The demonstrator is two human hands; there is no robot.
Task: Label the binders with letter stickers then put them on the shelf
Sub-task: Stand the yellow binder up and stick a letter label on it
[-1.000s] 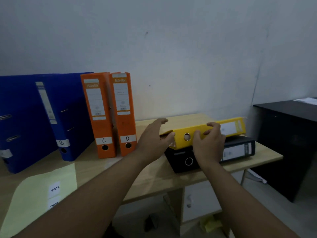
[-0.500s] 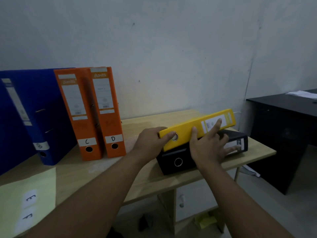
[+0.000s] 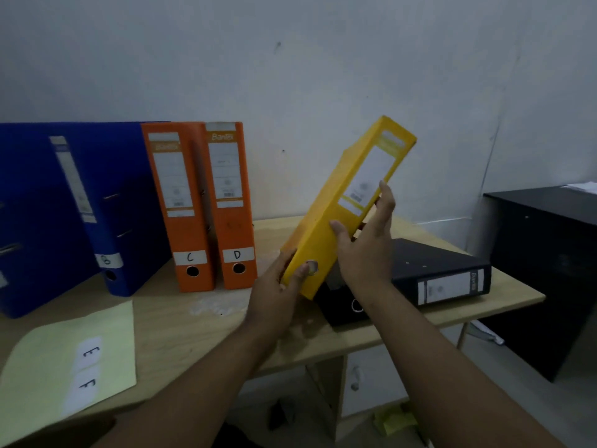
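Observation:
A yellow binder (image 3: pixel 326 234) is tilted up off the table, its top leaning right toward the wall. My left hand (image 3: pixel 277 286) grips its lower end near the ring hole. My right hand (image 3: pixel 368 247) holds its right side, thumb on the spine. A black binder (image 3: pixel 445 273) lies flat beneath and to the right. Two orange binders stand upright, marked C (image 3: pixel 181 208) and D (image 3: pixel 231 205). A blue binder marked B (image 3: pixel 97 208) leans left of them. A pale yellow sheet (image 3: pixel 48 367) at front left carries stickers E (image 3: pixel 91 351) and F (image 3: pixel 88 384).
Another blue binder (image 3: pixel 29 227) stands at the far left. The wooden table (image 3: pixel 200 321) ends at the right near a black cabinet (image 3: pixel 549 263). A white wall runs close behind the binders. Drawers and scraps sit under the table.
The yellow binder lay flat on the black one; both hands have lifted it and swung its far end up, so it stands steeply tilted.

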